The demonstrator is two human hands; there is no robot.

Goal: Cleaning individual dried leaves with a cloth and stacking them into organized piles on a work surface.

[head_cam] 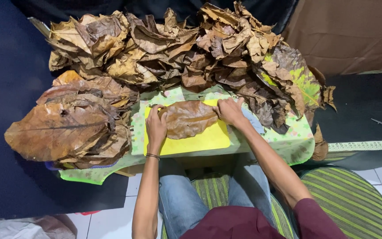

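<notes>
1. Two bare hands press one dried brown leaf flat on a yellow board, which lies on a small table with a green flowered cloth
2. Left hand rests spread on the leaf's left end; right hand pins the right end with its fingers laid flat; neither closes around it
3. By its look the leaf is very light, dry and brittle, likely to crack if bent; its ends look the safest places to hold
4. Its long axis runs left to right across the board; I cannot tell which end carries the stem
5. Heaps of similar leaves lie behind and to the left
</notes>
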